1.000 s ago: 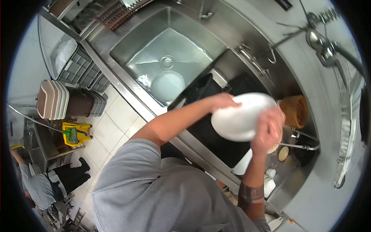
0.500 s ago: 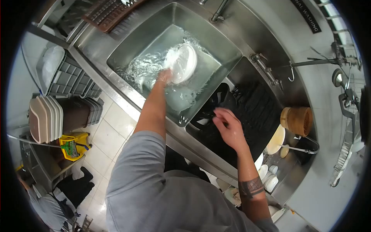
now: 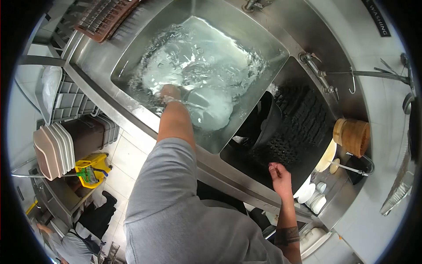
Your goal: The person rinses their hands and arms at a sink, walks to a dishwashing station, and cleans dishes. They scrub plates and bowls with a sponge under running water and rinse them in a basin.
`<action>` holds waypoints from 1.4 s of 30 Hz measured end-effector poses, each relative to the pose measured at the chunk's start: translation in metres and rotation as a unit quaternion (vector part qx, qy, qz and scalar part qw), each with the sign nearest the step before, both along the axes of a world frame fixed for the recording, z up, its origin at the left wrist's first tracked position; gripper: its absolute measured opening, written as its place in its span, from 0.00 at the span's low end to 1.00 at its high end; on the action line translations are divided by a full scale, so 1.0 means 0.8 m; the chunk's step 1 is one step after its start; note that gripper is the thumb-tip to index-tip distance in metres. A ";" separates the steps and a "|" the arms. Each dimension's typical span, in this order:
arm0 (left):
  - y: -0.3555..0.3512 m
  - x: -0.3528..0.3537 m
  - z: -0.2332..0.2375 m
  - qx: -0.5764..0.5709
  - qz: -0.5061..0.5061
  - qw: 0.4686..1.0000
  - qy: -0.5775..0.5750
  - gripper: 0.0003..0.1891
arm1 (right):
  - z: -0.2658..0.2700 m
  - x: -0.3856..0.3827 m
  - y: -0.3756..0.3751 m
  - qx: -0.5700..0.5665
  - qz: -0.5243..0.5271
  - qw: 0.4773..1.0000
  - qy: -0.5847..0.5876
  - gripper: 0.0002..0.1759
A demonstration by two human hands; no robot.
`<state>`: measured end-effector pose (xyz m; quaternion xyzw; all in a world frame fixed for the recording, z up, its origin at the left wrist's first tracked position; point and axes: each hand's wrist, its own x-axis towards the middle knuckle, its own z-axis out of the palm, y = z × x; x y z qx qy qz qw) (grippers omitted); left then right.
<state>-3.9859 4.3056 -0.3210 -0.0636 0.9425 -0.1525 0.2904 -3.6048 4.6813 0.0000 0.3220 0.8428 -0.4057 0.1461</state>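
My left hand (image 3: 170,93) is dipped in the rippling water of the steel sink (image 3: 132,53), with its fingers lost under the surface. Close to its right a round white dish (image 3: 210,108) lies below the water, blurred by ripples; whether the fingers touch it is hidden. My right hand (image 3: 281,178) hovers over the near edge of the dark second basin, its fingers curled in toward the thumb and nothing visible in them. A black pan-like vessel (image 3: 266,123) sits in that basin beside a black perforated mat (image 3: 299,127).
Taps (image 3: 318,72) line the back wall. A brown rack (image 3: 103,20) stands at the far left of the counter. A wooden steamer (image 3: 355,136) and white bowls (image 3: 315,200) are at the right. Stacked bins (image 3: 55,149), a yellow bucket (image 3: 92,165) and another person (image 3: 74,246) are at the left.
The white dish has gone from the surface to under the water, nearer to me. My left hand has shifted left; my right hand has drawn back toward me and its fingers have curled.
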 end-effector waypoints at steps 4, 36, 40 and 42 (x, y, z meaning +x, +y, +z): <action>0.027 0.013 -0.001 0.156 -0.046 0.986 0.048 0.24 | -0.014 0.010 0.014 0.011 0.013 1.000 -0.015 0.13; -0.065 -0.146 0.082 0.412 0.067 0.895 -0.158 0.21 | -0.119 0.109 0.055 -0.078 -0.016 0.993 -0.090 0.10; -0.109 -0.144 0.030 0.185 -0.300 0.936 0.022 0.15 | -0.116 0.102 0.050 -0.035 0.038 0.996 -0.074 0.10; -0.136 -0.148 0.012 0.173 -0.173 0.962 0.119 0.15 | -0.114 0.099 0.052 -0.044 0.005 0.997 -0.064 0.10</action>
